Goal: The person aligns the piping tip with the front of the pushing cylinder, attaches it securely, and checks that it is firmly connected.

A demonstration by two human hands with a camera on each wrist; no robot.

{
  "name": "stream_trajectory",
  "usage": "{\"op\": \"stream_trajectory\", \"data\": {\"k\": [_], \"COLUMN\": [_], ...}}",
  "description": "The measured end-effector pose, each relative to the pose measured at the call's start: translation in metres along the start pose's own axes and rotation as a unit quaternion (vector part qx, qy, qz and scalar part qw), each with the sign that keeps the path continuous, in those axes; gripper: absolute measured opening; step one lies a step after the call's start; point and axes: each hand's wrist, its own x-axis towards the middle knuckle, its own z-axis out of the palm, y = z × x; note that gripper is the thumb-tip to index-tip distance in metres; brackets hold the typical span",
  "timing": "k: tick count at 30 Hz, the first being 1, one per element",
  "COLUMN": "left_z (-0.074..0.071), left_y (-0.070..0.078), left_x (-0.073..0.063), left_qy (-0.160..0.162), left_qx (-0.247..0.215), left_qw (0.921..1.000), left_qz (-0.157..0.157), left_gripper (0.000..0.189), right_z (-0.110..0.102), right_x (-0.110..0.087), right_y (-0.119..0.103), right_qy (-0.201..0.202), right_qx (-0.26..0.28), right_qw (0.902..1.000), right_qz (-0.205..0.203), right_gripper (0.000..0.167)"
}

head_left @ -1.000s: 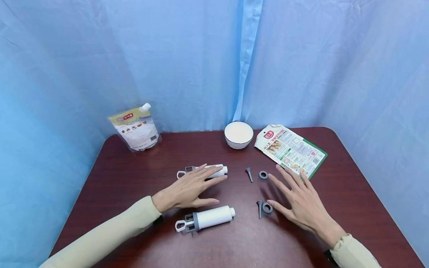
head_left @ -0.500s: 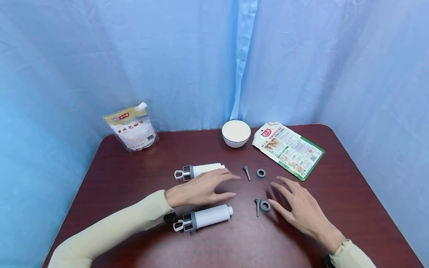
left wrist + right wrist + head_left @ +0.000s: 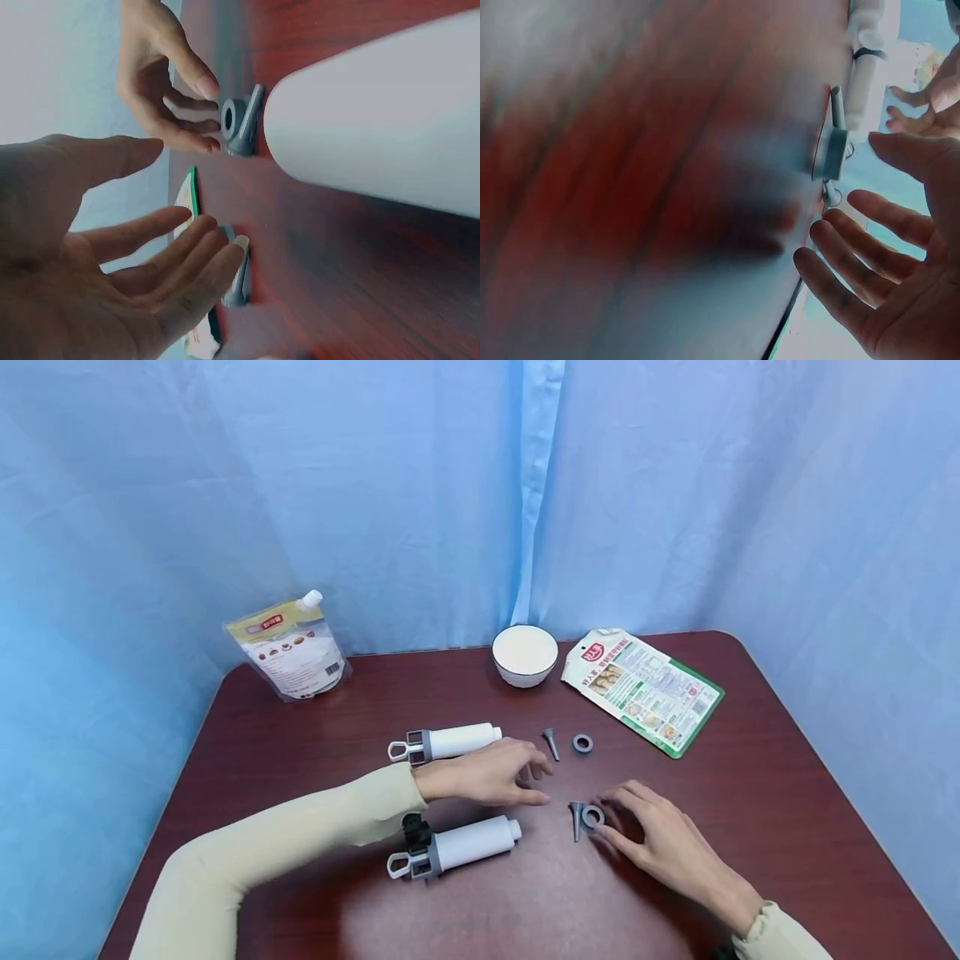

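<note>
My left hand (image 3: 491, 772) hovers over the table with loosely bent fingers, holding nothing. It hangs between two white plunger syringes, the far one (image 3: 459, 741) and the near one (image 3: 476, 843), each with a grey collar and a loop handle. Its fingertips point toward the far grey tapered nozzle (image 3: 551, 745). My right hand (image 3: 667, 839) is low over the table, thumb and fingers spread on either side of the near grey ring (image 3: 585, 819). In the right wrist view its fingertips stand apart from that ring (image 3: 830, 154). Beside the ring lies the near grey nozzle (image 3: 576, 822).
A second grey ring (image 3: 582, 752) lies beyond, right of the far nozzle. Along the back stand a spouted pouch (image 3: 296, 656) and a white bowl (image 3: 525, 677). A flat green-edged packet (image 3: 643, 689) lies at the right. Blue curtains (image 3: 390, 510) surround the table (image 3: 405, 918).
My left hand has moved right from over the far syringe, and its fingers have bent. My right hand has come down and nearer, its thumb and fingers closing in around the near ring.
</note>
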Motion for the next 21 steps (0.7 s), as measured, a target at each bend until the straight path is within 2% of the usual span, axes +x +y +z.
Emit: {"op": "stream_trajectory", "data": {"k": [10, 15, 21], "left_z": [0.002, 0.009, 0.02], "left_y": [0.008, 0.008, 0.012], "left_x": [0.035, 0.049, 0.06], "left_qy": [-0.042, -0.064, -0.076], "left_qx": [-0.015, -0.01, 0.01], "left_qw": [0.999, 0.9978, 0.9968], "left_qz": [-0.004, -0.016, -0.02], "left_gripper": [0.036, 0.035, 0.03], "right_z": [0.005, 0.006, 0.006], "right_x": [0.005, 0.009, 0.003], "right_y": [0.002, 0.0, -0.002], "right_qy": [-0.001, 0.0, -0.008], "right_qx": [0.011, -0.001, -0.002], "right_qw": [0.9997, 0.9996, 0.9998], "right_qz": [-0.021, -0.029, -0.019], "right_gripper": [0.029, 0.03, 0.025]}}
